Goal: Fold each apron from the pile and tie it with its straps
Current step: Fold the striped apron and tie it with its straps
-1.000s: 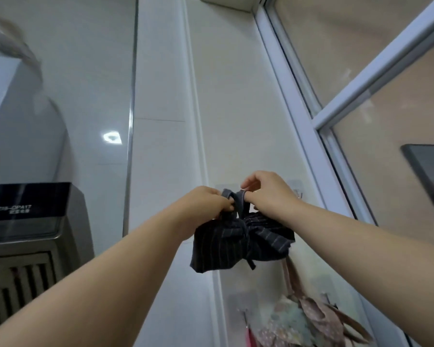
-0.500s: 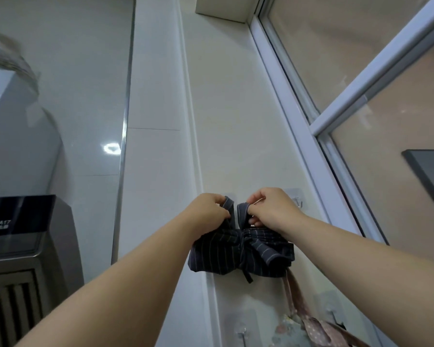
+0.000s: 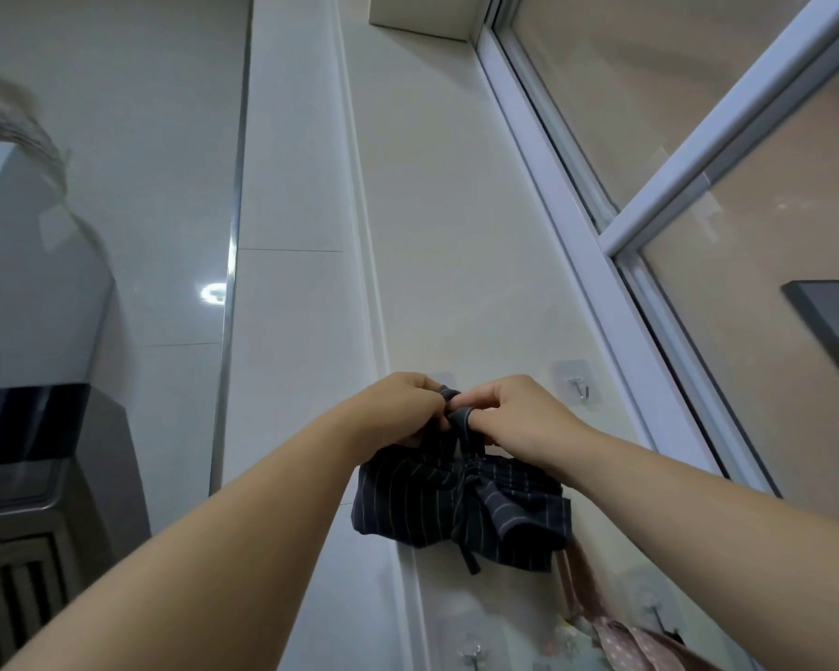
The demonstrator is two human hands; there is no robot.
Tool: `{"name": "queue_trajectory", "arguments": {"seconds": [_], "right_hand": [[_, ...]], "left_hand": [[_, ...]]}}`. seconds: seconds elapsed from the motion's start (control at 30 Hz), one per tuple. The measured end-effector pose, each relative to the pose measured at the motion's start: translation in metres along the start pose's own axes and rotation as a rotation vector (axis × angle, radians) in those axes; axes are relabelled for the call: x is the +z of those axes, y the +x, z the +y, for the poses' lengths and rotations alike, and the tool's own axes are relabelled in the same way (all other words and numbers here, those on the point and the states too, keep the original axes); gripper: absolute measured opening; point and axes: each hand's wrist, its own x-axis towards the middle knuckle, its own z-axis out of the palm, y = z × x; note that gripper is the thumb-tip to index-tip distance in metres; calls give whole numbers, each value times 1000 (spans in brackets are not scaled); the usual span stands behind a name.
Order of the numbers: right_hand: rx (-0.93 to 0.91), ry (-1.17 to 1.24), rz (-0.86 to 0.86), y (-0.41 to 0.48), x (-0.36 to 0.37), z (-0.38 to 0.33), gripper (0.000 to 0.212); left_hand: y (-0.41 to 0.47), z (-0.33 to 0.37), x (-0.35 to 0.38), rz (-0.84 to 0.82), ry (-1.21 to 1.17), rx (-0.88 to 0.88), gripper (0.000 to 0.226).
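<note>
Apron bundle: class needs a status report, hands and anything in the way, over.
Left hand and right hand both pinching the strap loop. Striped apron bundle folded, tied, hanging against wall. Empty hook beside right hand; nothing blocking.

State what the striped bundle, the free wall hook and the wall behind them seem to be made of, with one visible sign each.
Apron bundle: woven cloth, matte; it creases softly.
Hook: shiny metal, probably, on a clear plastic-looking pad.
Wall: glossy tile, likely; faint joint lines.

Left hand [image 3: 403, 409] and right hand [image 3: 509, 414] cover the top of the apron [image 3: 456, 506] loop [image 3: 458, 416]; its catch on a hook cannot be told. Pink cloth [image 3: 621, 641] cut off at bottom edge. Range hood [image 3: 30, 457] cut by left edge, label unreadable. Dark frame [image 3: 834, 326] cut at right edge.
</note>
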Motion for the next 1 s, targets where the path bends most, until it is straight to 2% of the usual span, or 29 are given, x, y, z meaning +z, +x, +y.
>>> {"name": "queue_trajectory", "arguments": {"seconds": [0.1,0.27,0.43,0.57,0.7,0.83,0.93,1.0], "right_hand": [[15,-4,54,2,2,2,29],[32,-104,37,13,6,1,26],[53,-139,30,18,8,6,22],[55,-160,-19,12,11,13,14],[6,-174,-13,-1,15,19,10],[-120,-416,63,-24,33,35,16],[-133,-283,30,-44,38,43,37],[-133,-214,98,-55,38,44,50]], "left_hand": [[7,-10,1,136,63,65,14],[10,-17,8,398,469,38,10],[9,-23,12,396,594,-48,15],[2,-28,15,370,664,-40,16],[-7,-34,22,371,600,-1,16],[-23,-41,27,445,329,123,11],[-39,-51,31,472,220,245,15],[-48,-60,33,464,242,266,20]]}}
